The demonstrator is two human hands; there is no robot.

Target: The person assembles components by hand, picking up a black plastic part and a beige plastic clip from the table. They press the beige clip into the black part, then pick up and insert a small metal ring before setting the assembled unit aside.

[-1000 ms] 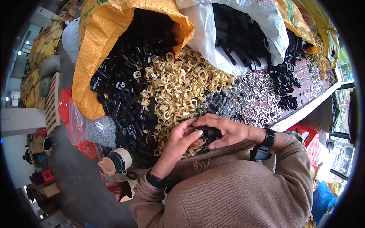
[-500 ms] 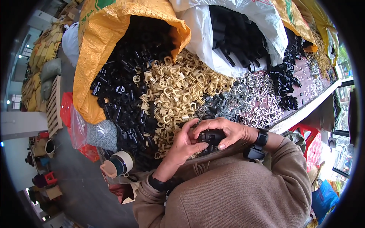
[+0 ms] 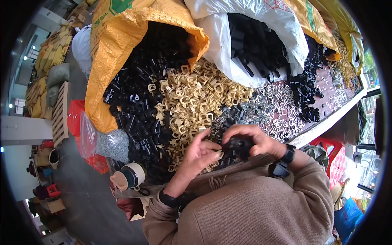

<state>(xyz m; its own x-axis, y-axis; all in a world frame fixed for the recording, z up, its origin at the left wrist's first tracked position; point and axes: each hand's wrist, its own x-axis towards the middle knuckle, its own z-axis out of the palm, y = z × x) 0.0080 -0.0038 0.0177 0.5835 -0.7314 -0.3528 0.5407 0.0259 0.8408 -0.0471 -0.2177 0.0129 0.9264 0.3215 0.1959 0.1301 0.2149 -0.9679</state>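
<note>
My right hand [image 3: 253, 141] is closed around a clump of small black plastic parts [image 3: 237, 146], just above my chest. My left hand [image 3: 200, 157] is next to it, fingers bent and fingertips touching the same clump. Both hands hover over the near edge of a heap of beige plastic clips [image 3: 196, 102]. Black plastic parts [image 3: 139, 106] spill out of a yellow woven sack [image 3: 122, 45] to the left of that heap. Grey-silver clips [image 3: 273, 110] lie to the right of my hands.
A white sack [image 3: 253, 36] holding long black pieces lies at the top. More yellow sacks [image 3: 326, 28] and black parts [image 3: 306, 94] sit at the far right. A capped cup [image 3: 128, 175] stands at lower left, by a red plastic bag [image 3: 81, 126]. The table edge [image 3: 326, 122] runs at right.
Both hands have pulled slightly back toward my body with the black parts; my left fingers have opened a little and shifted along the clump.
</note>
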